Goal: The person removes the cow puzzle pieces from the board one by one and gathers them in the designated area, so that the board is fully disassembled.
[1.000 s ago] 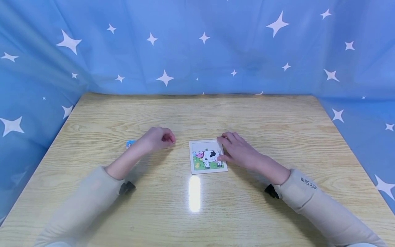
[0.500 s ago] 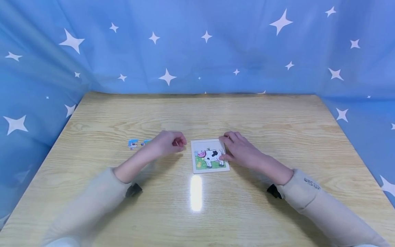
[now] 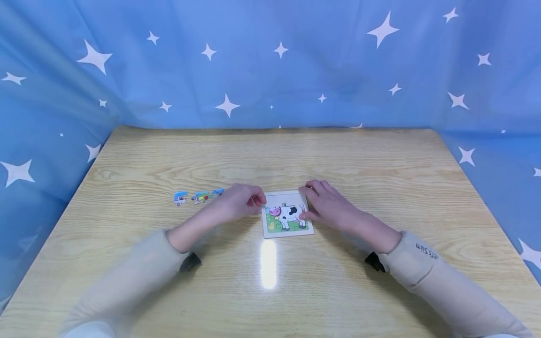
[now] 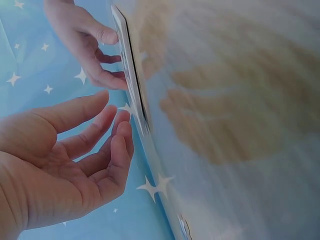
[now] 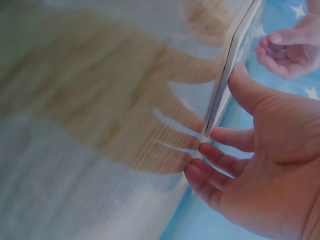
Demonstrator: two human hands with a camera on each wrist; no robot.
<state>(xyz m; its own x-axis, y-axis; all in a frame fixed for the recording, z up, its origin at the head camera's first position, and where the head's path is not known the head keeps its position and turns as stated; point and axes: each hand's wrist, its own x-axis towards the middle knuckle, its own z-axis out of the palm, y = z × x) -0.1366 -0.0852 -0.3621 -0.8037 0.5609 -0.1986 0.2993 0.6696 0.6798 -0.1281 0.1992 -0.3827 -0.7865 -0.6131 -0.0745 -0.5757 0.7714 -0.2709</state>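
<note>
A square jigsaw puzzle of a cow (image 3: 287, 218) lies on the table in a pale tray, its upper strip bare of picture. My right hand (image 3: 329, 206) holds it at the right side, thumb on the right border and fingertips around the far right corner. In the right wrist view, the thumb (image 5: 240, 80) presses on the tray and the other fingers touch its edge. My left hand (image 3: 241, 202) hovers at the tray's left border with loosely bent fingers. Nothing shows between those fingers (image 4: 120, 150) in the left wrist view.
Three loose puzzle pieces lie left of the tray: a blue and white one (image 3: 180, 197), a colourful one (image 3: 201, 196) and a blue one (image 3: 218, 191) partly behind the left hand. A blue star-patterned curtain (image 3: 270, 70) hangs behind the wooden table (image 3: 359, 155).
My left hand has moved right, up to the tray's left border, uncovering the loose pieces behind its forearm. The right hand and the puzzle stay in place.
</note>
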